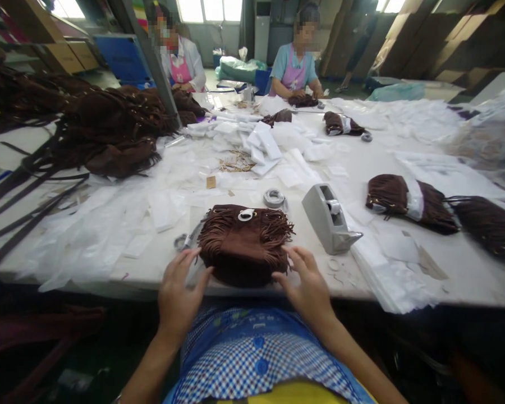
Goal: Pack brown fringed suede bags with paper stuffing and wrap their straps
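Observation:
A dark brown fringed bag [242, 241] lies on the table in front of me, a white ring-like piece [246, 215] on its upper middle. My left hand [180, 289] is at the bag's left side, thumb and fingers apart. On the opposite side, my right hand [307, 283] has its fingers spread by the fringe. Both hands' fingertips are at or very near the bag; whether they press on it I cannot tell. A grey tape dispenser [326, 216] stands right of the bag. Behind the bag lies a coiled grey strap [274, 197].
Brown bags [113, 123] are heaped at the left, with long straps trailing over the table. Wrapped fringed bags [412, 202] lie at the right. Clear plastic sleeves [105, 224] and white paper packets [265, 147] cover much of the table [349, 163]. Two people [297, 64] work across it.

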Demonstrator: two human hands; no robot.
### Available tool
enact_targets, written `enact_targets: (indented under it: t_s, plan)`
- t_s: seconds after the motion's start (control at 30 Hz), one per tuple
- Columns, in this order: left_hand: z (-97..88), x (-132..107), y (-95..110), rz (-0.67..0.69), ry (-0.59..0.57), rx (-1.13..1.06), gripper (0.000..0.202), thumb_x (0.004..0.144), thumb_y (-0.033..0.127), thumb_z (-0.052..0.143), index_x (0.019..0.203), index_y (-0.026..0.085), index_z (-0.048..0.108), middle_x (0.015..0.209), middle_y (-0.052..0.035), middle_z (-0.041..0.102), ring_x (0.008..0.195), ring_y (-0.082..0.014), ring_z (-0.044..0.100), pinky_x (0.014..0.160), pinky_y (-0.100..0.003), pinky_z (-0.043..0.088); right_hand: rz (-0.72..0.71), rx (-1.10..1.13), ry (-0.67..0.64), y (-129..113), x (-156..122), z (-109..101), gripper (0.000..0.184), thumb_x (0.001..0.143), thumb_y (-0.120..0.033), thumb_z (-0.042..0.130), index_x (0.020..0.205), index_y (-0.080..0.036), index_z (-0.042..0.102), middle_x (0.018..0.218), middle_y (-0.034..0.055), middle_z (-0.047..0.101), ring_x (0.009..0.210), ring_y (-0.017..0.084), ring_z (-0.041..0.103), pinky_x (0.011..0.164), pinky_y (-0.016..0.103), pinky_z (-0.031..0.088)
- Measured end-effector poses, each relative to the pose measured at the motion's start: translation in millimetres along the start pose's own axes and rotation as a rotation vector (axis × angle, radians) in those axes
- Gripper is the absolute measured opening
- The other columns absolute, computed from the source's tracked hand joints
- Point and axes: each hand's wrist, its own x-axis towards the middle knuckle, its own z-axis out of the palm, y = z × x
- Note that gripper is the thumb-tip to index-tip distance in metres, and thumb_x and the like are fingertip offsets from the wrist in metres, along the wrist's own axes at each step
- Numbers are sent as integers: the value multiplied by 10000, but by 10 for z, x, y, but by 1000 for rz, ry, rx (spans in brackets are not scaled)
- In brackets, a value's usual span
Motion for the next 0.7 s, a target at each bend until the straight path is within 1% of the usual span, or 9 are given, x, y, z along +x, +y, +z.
enact_targets:
  t_s: [0.1, 0.2, 0.27, 0.33, 0.4, 0.47, 0.53, 0.63, 0.7]
  plan:
    - [233, 143, 61, 175, -43, -2, 532, 831, 299, 688, 1342, 261, 544, 1379, -92, 541, 1324, -307, 456, 1159, -475, 311, -83, -49, -13, -62, -17, 134, 584, 862, -351, 668, 1416, -274, 501, 1282, 121, 560, 1198, 313, 525, 1027, 487, 485]
    - [376, 324, -93, 225, -161, -25, 474, 856, 152, 527, 1320, 247, 556, 1319, -80, 601, 1281, -270, 508, 1138, -451, 348, -131, -11, -29, 41, 133, 179, 487, 870, -161, 550, 1339, -287, 583, 1187, 85, 627, 1145, 265, 569, 1029, 455, 491]
    - [355, 396, -285, 206, -226, -28, 544, 808, 92, 455, 1325, 237, 544, 1306, -71, 615, 1265, -251, 528, 1129, -446, 366, -133, 82, -77, 155, 227, 143, 500, 845, -113, 518, 1306, -288, 605, 1184, 62, 640, 1143, 234, 587, 1035, 428, 497]
    - [255, 414, -469, 170, -292, -5, 643, 747, 89, 464, 1374, 225, 494, 1381, -75, 566, 1314, -259, 488, 1148, -465, 346, -92, 181, -105, 255, 262, 88, 502, 832, -138, 542, 1312, -275, 594, 1271, 66, 595, 1187, 226, 572, 1001, 396, 532]
    - [119, 388, -575, 113, -341, 34, 677, 735, 127, 497, 1406, 204, 460, 1432, -100, 521, 1350, -286, 453, 1154, -492, 336, -16, 220, -75, 320, 235, 44, 475, 830, -182, 580, 1298, -257, 602, 1302, 84, 555, 1165, 227, 583, 916, 359, 580]
    - [4, 338, -571, 11, -309, 74, 607, 789, 210, 531, 1394, 193, 479, 1409, -127, 535, 1305, -311, 496, 1114, -509, 388, 45, 209, -51, 357, 180, 22, 409, 847, -218, 600, 1254, -247, 635, 1226, 89, 585, 1066, 219, 624, 845, 340, 599]
    - [-42, 286, -482, -87, -227, 55, 522, 849, 313, 549, 1359, 208, 517, 1341, -124, 577, 1205, -296, 573, 1022, -478, 483, 50, 201, -63, 373, 135, 14, 333, 884, -240, 586, 1206, -250, 668, 1126, 74, 639, 988, 210, 649, 853, 346, 587]
    - [56, 256, -327, -108, -214, -83, 536, 845, 376, 602, 1356, 235, 516, 1334, -103, 566, 1163, -253, 595, 909, -387, 556, -3, 211, -87, 359, 150, -1, 275, 929, -267, 554, 1166, -260, 695, 1060, 57, 688, 987, 212, 658, 914, 360, 546]
    - [190, 289, -294, -53, -226, -108, 544, 807, 344, 636, 1329, 221, 548, 1340, -104, 568, 1219, -264, 559, 973, -408, 518, -24, 207, -86, 330, 219, -24, 253, 937, -290, 554, 1131, -255, 713, 1029, 57, 704, 966, 210, 663, 920, 357, 530]
